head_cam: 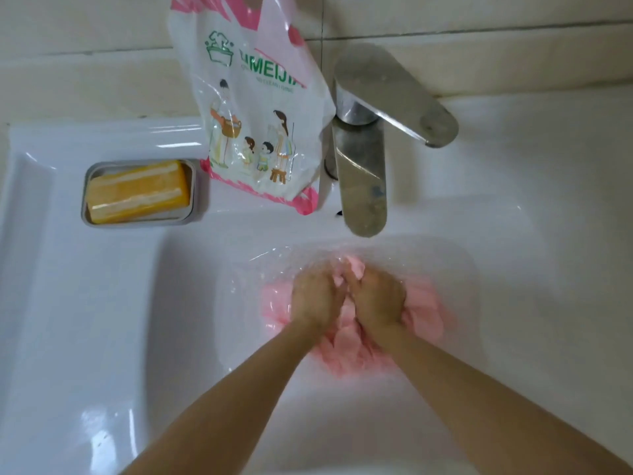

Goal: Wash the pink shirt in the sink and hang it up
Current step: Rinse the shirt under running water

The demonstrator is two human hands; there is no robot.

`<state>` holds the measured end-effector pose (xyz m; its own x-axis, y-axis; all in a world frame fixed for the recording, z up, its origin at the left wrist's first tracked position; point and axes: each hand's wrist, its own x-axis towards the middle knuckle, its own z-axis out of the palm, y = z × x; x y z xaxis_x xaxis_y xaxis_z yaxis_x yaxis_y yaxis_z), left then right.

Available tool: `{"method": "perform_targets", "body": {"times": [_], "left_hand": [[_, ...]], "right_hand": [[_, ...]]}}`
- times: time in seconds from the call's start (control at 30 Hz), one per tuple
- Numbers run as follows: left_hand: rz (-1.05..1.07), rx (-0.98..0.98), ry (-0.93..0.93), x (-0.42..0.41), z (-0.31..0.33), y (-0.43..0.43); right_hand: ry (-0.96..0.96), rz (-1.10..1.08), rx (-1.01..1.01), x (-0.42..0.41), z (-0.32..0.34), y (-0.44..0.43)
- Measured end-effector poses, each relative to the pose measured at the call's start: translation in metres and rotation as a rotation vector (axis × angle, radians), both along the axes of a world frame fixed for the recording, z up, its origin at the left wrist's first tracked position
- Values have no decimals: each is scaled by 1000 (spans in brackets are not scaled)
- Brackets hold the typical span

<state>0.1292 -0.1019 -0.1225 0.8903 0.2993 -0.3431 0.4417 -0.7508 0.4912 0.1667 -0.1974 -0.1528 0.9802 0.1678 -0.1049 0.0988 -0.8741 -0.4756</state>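
Observation:
The pink shirt (428, 317) lies bunched and wet in the white sink (191, 320), under water just below the tap spout. My left hand (317, 298) and my right hand (378, 301) sit side by side on top of it, both closed on folds of the cloth. A small tuft of pink fabric sticks up between my fingertips. The water around my hands is rippled. Much of the shirt is hidden under my hands and wrists.
A metal tap (363, 180) with a long lever handle (404, 101) stands at the back of the basin. A white and pink detergent bag (260, 108) leans beside it. To its left, a grey soap dish (144, 221) holds an orange soap bar (137, 192).

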Motion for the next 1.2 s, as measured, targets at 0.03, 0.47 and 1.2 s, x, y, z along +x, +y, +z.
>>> {"method": "perform_targets", "body": {"times": [0.03,0.47,1.2], "left_hand": [[44,-76,6,1,9,4],[-306,172,-7,-81,-1,5],[-230,174,-244,-35,-55,6]], "right_hand": [[102,-10,41,1,10,-3],[180,435,-235,-51,53,-51],[-373,301,-72,-18,-8,-13]]}}
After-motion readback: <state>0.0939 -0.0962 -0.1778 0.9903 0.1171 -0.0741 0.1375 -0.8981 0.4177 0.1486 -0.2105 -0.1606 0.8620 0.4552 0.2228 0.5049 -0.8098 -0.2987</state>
